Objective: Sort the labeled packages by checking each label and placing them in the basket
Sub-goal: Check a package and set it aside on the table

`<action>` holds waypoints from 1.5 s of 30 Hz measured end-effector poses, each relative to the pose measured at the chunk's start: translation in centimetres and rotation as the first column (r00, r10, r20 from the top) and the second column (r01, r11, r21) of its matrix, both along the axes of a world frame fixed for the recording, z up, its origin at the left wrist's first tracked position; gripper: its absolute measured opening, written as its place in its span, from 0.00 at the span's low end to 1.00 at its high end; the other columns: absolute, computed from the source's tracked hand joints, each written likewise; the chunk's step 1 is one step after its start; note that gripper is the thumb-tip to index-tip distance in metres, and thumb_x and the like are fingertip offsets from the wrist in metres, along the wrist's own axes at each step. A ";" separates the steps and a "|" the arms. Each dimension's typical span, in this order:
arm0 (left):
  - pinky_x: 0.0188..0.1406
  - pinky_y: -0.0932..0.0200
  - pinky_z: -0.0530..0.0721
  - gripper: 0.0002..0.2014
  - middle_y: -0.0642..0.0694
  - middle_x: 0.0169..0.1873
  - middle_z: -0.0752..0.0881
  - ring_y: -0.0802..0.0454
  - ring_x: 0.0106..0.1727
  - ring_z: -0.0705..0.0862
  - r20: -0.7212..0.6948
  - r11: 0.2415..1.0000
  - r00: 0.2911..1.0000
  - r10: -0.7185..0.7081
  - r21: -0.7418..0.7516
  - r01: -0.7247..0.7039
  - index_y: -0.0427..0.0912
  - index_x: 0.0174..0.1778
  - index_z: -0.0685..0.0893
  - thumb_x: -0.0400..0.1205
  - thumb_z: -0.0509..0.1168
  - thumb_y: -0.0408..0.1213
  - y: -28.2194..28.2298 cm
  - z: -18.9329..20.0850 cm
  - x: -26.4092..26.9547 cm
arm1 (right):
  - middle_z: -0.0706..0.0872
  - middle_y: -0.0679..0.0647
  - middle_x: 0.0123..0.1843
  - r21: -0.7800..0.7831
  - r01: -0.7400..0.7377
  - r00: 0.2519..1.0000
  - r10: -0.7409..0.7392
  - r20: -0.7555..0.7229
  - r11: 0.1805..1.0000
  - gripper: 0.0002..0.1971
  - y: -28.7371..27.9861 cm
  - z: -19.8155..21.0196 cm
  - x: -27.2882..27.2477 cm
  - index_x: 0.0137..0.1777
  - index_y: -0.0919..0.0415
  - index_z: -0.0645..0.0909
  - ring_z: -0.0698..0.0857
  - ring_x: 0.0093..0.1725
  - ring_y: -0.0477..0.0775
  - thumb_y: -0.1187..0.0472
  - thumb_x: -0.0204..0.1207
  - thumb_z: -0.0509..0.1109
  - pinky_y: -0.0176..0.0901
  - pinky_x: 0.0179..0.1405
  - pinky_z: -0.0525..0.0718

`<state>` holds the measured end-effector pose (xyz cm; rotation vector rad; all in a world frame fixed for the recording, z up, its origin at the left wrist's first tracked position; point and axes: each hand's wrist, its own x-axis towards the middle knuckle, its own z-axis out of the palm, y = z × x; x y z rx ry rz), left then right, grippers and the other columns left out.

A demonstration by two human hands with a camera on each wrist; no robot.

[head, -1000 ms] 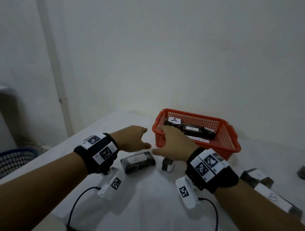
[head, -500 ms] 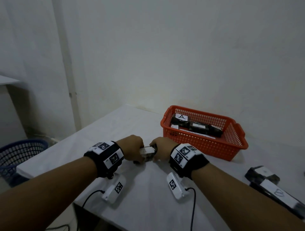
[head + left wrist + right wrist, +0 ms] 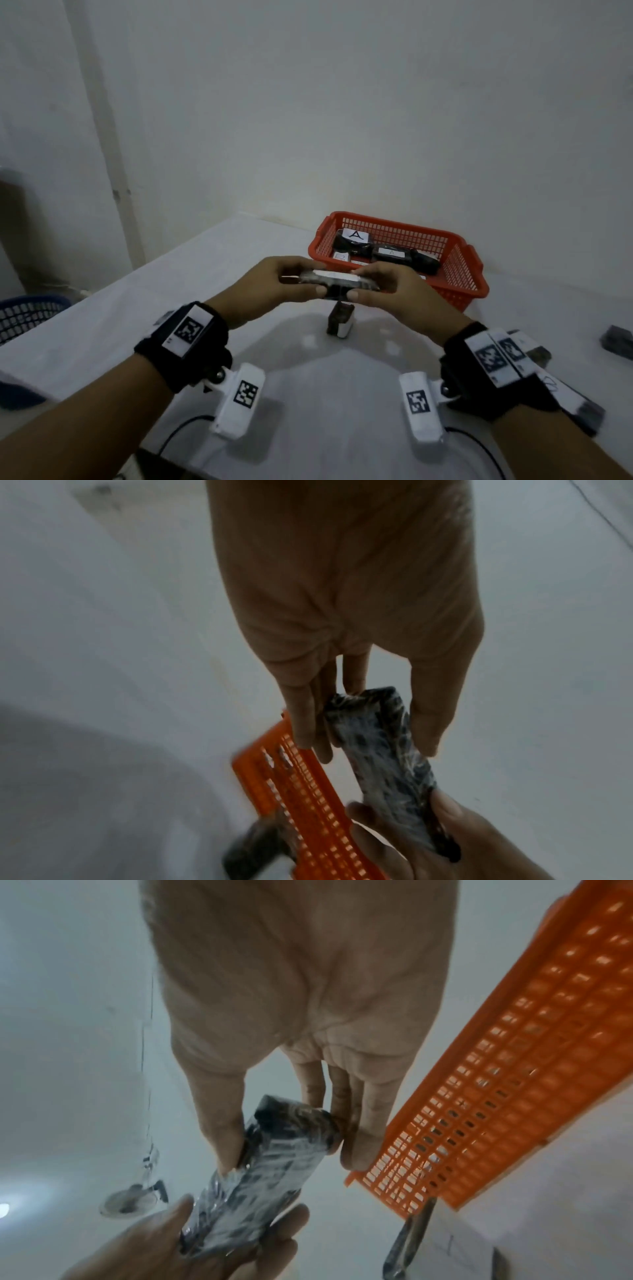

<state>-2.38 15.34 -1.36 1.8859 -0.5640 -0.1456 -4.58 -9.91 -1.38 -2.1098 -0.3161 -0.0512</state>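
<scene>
Centre frame, left hand (image 3: 270,291) and right hand (image 3: 394,291) pinch the package (image 3: 337,281) by its ends; it looks light, stiff, slick-wrapped.

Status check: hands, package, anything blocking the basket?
Left hand and right hand hold package aloft. Red basket just beyond. Nothing blocking.

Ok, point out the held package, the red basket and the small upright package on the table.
held package (image 3: 337,277), head view, white top face.
red basket (image 3: 459,296), head view, near wall.
small upright package (image 3: 339,320), head view, dark side.
</scene>
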 end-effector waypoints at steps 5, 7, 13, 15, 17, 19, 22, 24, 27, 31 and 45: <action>0.55 0.64 0.89 0.15 0.47 0.53 0.95 0.55 0.55 0.93 0.027 0.992 0.998 -0.056 -0.116 0.059 0.41 0.63 0.91 0.80 0.77 0.35 -6.8 0.4 0.0 | 0.93 0.47 0.62 0.214 0.080 0.996 -0.086 0.019 0.973 0.23 -5.2 -0.3 -2.7 0.70 0.56 0.87 0.92 0.61 0.42 0.59 0.75 0.83 0.35 0.59 0.90; 0.56 0.64 0.88 0.18 0.48 0.54 0.95 0.57 0.55 0.93 0.037 0.991 0.995 -0.089 -0.102 0.092 0.42 0.65 0.90 0.79 0.78 0.36 -9.4 0.6 0.0 | 0.94 0.51 0.61 0.248 0.136 0.989 -0.148 0.029 0.959 0.22 -7.1 -0.4 -3.2 0.69 0.59 0.88 0.93 0.61 0.48 0.59 0.74 0.83 0.39 0.59 0.91; 0.63 0.55 0.89 0.18 0.45 0.57 0.93 0.50 0.61 0.92 0.019 0.974 0.985 -0.171 -0.145 0.172 0.42 0.67 0.88 0.81 0.76 0.38 -14.7 0.4 0.1 | 0.97 0.58 0.50 0.353 0.223 0.967 -0.251 0.034 0.909 0.21 -12.2 -0.7 -4.8 0.59 0.61 0.93 0.95 0.51 0.53 0.53 0.66 0.85 0.51 0.62 0.92; 0.59 0.58 0.89 0.16 0.43 0.55 0.94 0.51 0.58 0.93 0.036 0.973 0.988 -0.151 -0.169 0.155 0.40 0.65 0.89 0.81 0.76 0.36 -15.8 0.1 0.0 | 0.96 0.59 0.52 0.360 0.213 0.971 -0.237 0.024 0.908 0.23 -13.3 -0.6 -4.9 0.59 0.60 0.93 0.95 0.55 0.57 0.52 0.64 0.85 0.57 0.67 0.90; 0.59 0.59 0.89 0.17 0.44 0.55 0.94 0.51 0.57 0.93 0.033 0.971 0.989 -0.142 -0.188 0.146 0.40 0.65 0.89 0.80 0.76 0.35 -16.6 0.0 -0.2 | 0.96 0.59 0.55 0.369 0.201 0.976 -0.219 0.009 0.908 0.26 -13.9 -0.6 -4.7 0.61 0.59 0.92 0.95 0.57 0.58 0.50 0.63 0.86 0.60 0.70 0.89; 0.59 0.60 0.89 0.18 0.46 0.55 0.94 0.53 0.58 0.93 0.034 0.970 0.987 -0.154 -0.184 0.158 0.41 0.66 0.89 0.80 0.76 0.35 -16.9 0.0 -0.3 | 0.96 0.58 0.55 0.387 0.198 0.975 -0.223 0.019 0.900 0.27 -14.0 -0.6 -4.6 0.62 0.60 0.92 0.95 0.57 0.58 0.50 0.63 0.86 0.60 0.70 0.88; 0.62 0.59 0.88 0.19 0.48 0.58 0.93 0.54 0.61 0.92 0.021 0.966 0.981 -0.190 -0.171 0.191 0.42 0.68 0.87 0.81 0.75 0.36 -16.9 0.0 -0.2 | 0.97 0.56 0.51 0.359 0.222 0.958 -0.271 0.093 0.907 0.23 -13.6 -0.8 -4.6 0.59 0.60 0.93 0.96 0.54 0.56 0.49 0.65 0.86 0.59 0.67 0.90; 0.66 0.54 0.88 0.19 0.46 0.58 0.93 0.52 0.61 0.92 0.020 0.968 0.982 -0.190 -0.166 0.190 0.42 0.68 0.88 0.80 0.75 0.38 -16.8 -0.2 0.0 | 0.97 0.55 0.50 0.339 0.230 0.951 -0.284 0.119 0.912 0.21 -13.3 -1.0 -4.6 0.57 0.59 0.94 0.96 0.53 0.54 0.49 0.67 0.86 0.58 0.65 0.91; 0.67 0.47 0.89 0.21 0.43 0.56 0.94 0.46 0.59 0.92 0.004 0.961 0.988 -0.151 -0.234 0.148 0.39 0.65 0.88 0.77 0.75 0.42 -16.8 -0.9 0.4 | 0.96 0.54 0.54 0.352 0.211 0.963 -0.255 0.084 0.912 0.27 -13.6 -1.2 -4.6 0.62 0.58 0.91 0.95 0.55 0.52 0.48 0.63 0.86 0.55 0.66 0.91; 0.70 0.41 0.86 0.24 0.42 0.59 0.93 0.43 0.63 0.91 -0.063 0.940 0.983 -0.171 -0.309 0.143 0.41 0.66 0.88 0.76 0.79 0.45 -16.9 -1.9 0.8 | 0.96 0.54 0.56 0.394 0.207 0.968 -0.246 0.049 0.896 0.22 -14.8 -1.8 -5.2 0.63 0.60 0.90 0.95 0.57 0.51 0.56 0.69 0.85 0.51 0.68 0.89; 0.67 0.47 0.87 0.24 0.43 0.61 0.92 0.46 0.65 0.90 -0.039 0.928 0.972 -0.230 -0.308 0.207 0.40 0.69 0.86 0.76 0.77 0.40 -17.3 -3.5 -0.2 | 0.96 0.57 0.52 0.430 0.177 0.955 -0.260 0.142 0.885 0.23 -13.8 -3.5 -5.7 0.59 0.63 0.92 0.96 0.53 0.55 0.57 0.63 0.85 0.44 0.59 0.92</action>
